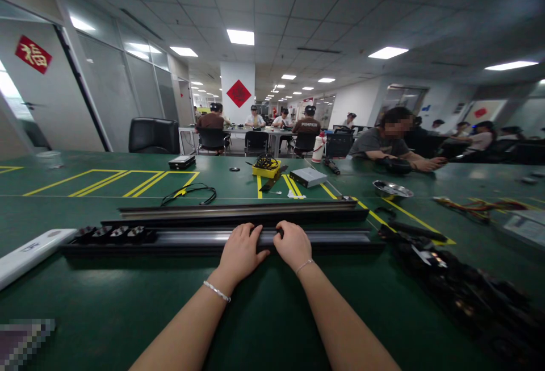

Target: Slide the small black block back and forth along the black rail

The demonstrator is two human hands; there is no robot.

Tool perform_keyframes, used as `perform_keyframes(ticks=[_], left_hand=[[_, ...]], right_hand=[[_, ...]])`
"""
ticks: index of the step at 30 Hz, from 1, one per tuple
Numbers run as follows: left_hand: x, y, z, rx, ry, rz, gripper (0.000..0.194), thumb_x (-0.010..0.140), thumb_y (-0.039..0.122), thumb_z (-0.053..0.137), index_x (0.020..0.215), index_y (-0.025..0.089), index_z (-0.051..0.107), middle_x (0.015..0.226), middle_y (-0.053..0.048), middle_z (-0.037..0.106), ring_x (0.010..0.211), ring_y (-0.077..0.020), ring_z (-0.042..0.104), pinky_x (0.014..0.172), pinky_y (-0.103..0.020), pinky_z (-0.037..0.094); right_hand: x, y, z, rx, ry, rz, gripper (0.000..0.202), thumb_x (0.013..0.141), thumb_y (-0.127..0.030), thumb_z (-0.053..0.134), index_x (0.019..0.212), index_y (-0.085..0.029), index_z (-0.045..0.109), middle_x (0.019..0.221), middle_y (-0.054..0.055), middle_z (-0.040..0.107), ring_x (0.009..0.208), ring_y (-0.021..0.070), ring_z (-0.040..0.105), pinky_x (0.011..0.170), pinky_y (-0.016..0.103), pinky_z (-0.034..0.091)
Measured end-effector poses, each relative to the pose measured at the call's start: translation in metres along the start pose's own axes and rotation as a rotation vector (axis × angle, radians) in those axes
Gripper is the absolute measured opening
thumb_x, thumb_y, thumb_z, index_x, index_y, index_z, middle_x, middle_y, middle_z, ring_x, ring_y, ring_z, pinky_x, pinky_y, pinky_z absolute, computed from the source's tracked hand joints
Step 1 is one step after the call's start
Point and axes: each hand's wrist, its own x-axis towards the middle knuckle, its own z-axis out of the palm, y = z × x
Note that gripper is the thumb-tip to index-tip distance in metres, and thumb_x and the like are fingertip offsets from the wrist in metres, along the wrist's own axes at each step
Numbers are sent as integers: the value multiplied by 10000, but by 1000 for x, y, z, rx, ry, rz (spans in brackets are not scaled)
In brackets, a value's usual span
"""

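Observation:
Both my hands are at a long black channel rail (pixel 187 250) with a shiny silvery inside, lying crosswise before me. My left hand (pixel 239 251) clasps it near the middle, fingers over the top and thumb along the near side. Just to the right, my right hand (pixel 293 246) is closed, its curled fingertips pinching a small black piece (pixel 280 234) at the rail, mostly hidden. A dark section (pixel 266 238) shows in the channel between the hands. Several black modules with metal tops (pixel 128 233) sit at the rail's left end. A second long rail (pixel 204 212) lies parallel behind.
A white long object (pixel 29 251) lies at left, and a blurred heap of black parts (pixel 460 291) at right. Farther back are a black cable (pixel 200 189), a yellow box (pixel 266 170), a grey box (pixel 307 176) and a metal bowl (pixel 392 190). A person (pixel 392 144) sits across at right.

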Motion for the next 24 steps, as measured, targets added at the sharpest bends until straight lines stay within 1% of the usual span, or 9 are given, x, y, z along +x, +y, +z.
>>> perform_keyframes(ticks=[5,11,16,24], left_hand=[[-2,0,1,-4,8,-8,594,732,469,564,1245,196,446,1219,-108,505,1145,-247,441,998,-392,317],[-3,0,1,-15,11,-11,584,734,454,565,1244,196,448,1226,-108,504,1156,-248,438,1006,-393,316],[-3,1,1,-24,2,-15,578,731,448,568,1243,210,448,1232,-103,503,1160,-250,439,1004,-405,318],[-3,1,1,-20,15,-10,591,726,453,578,1242,197,449,1231,-110,503,1150,-247,445,1002,-390,321]], right_hand=[[1,2,-1,30,-1,-16,238,737,-177,473,921,-206,621,996,22,639,953,156,541,873,245,334],[2,1,-3,32,-20,1,243,738,-195,472,919,-219,633,985,14,651,949,160,552,893,264,326],[2,2,-5,22,-51,21,258,745,-192,464,937,-221,634,984,21,652,945,165,553,882,271,332],[2,6,-4,31,-24,-30,254,738,-159,461,908,-216,641,964,24,646,941,154,548,864,238,342]])
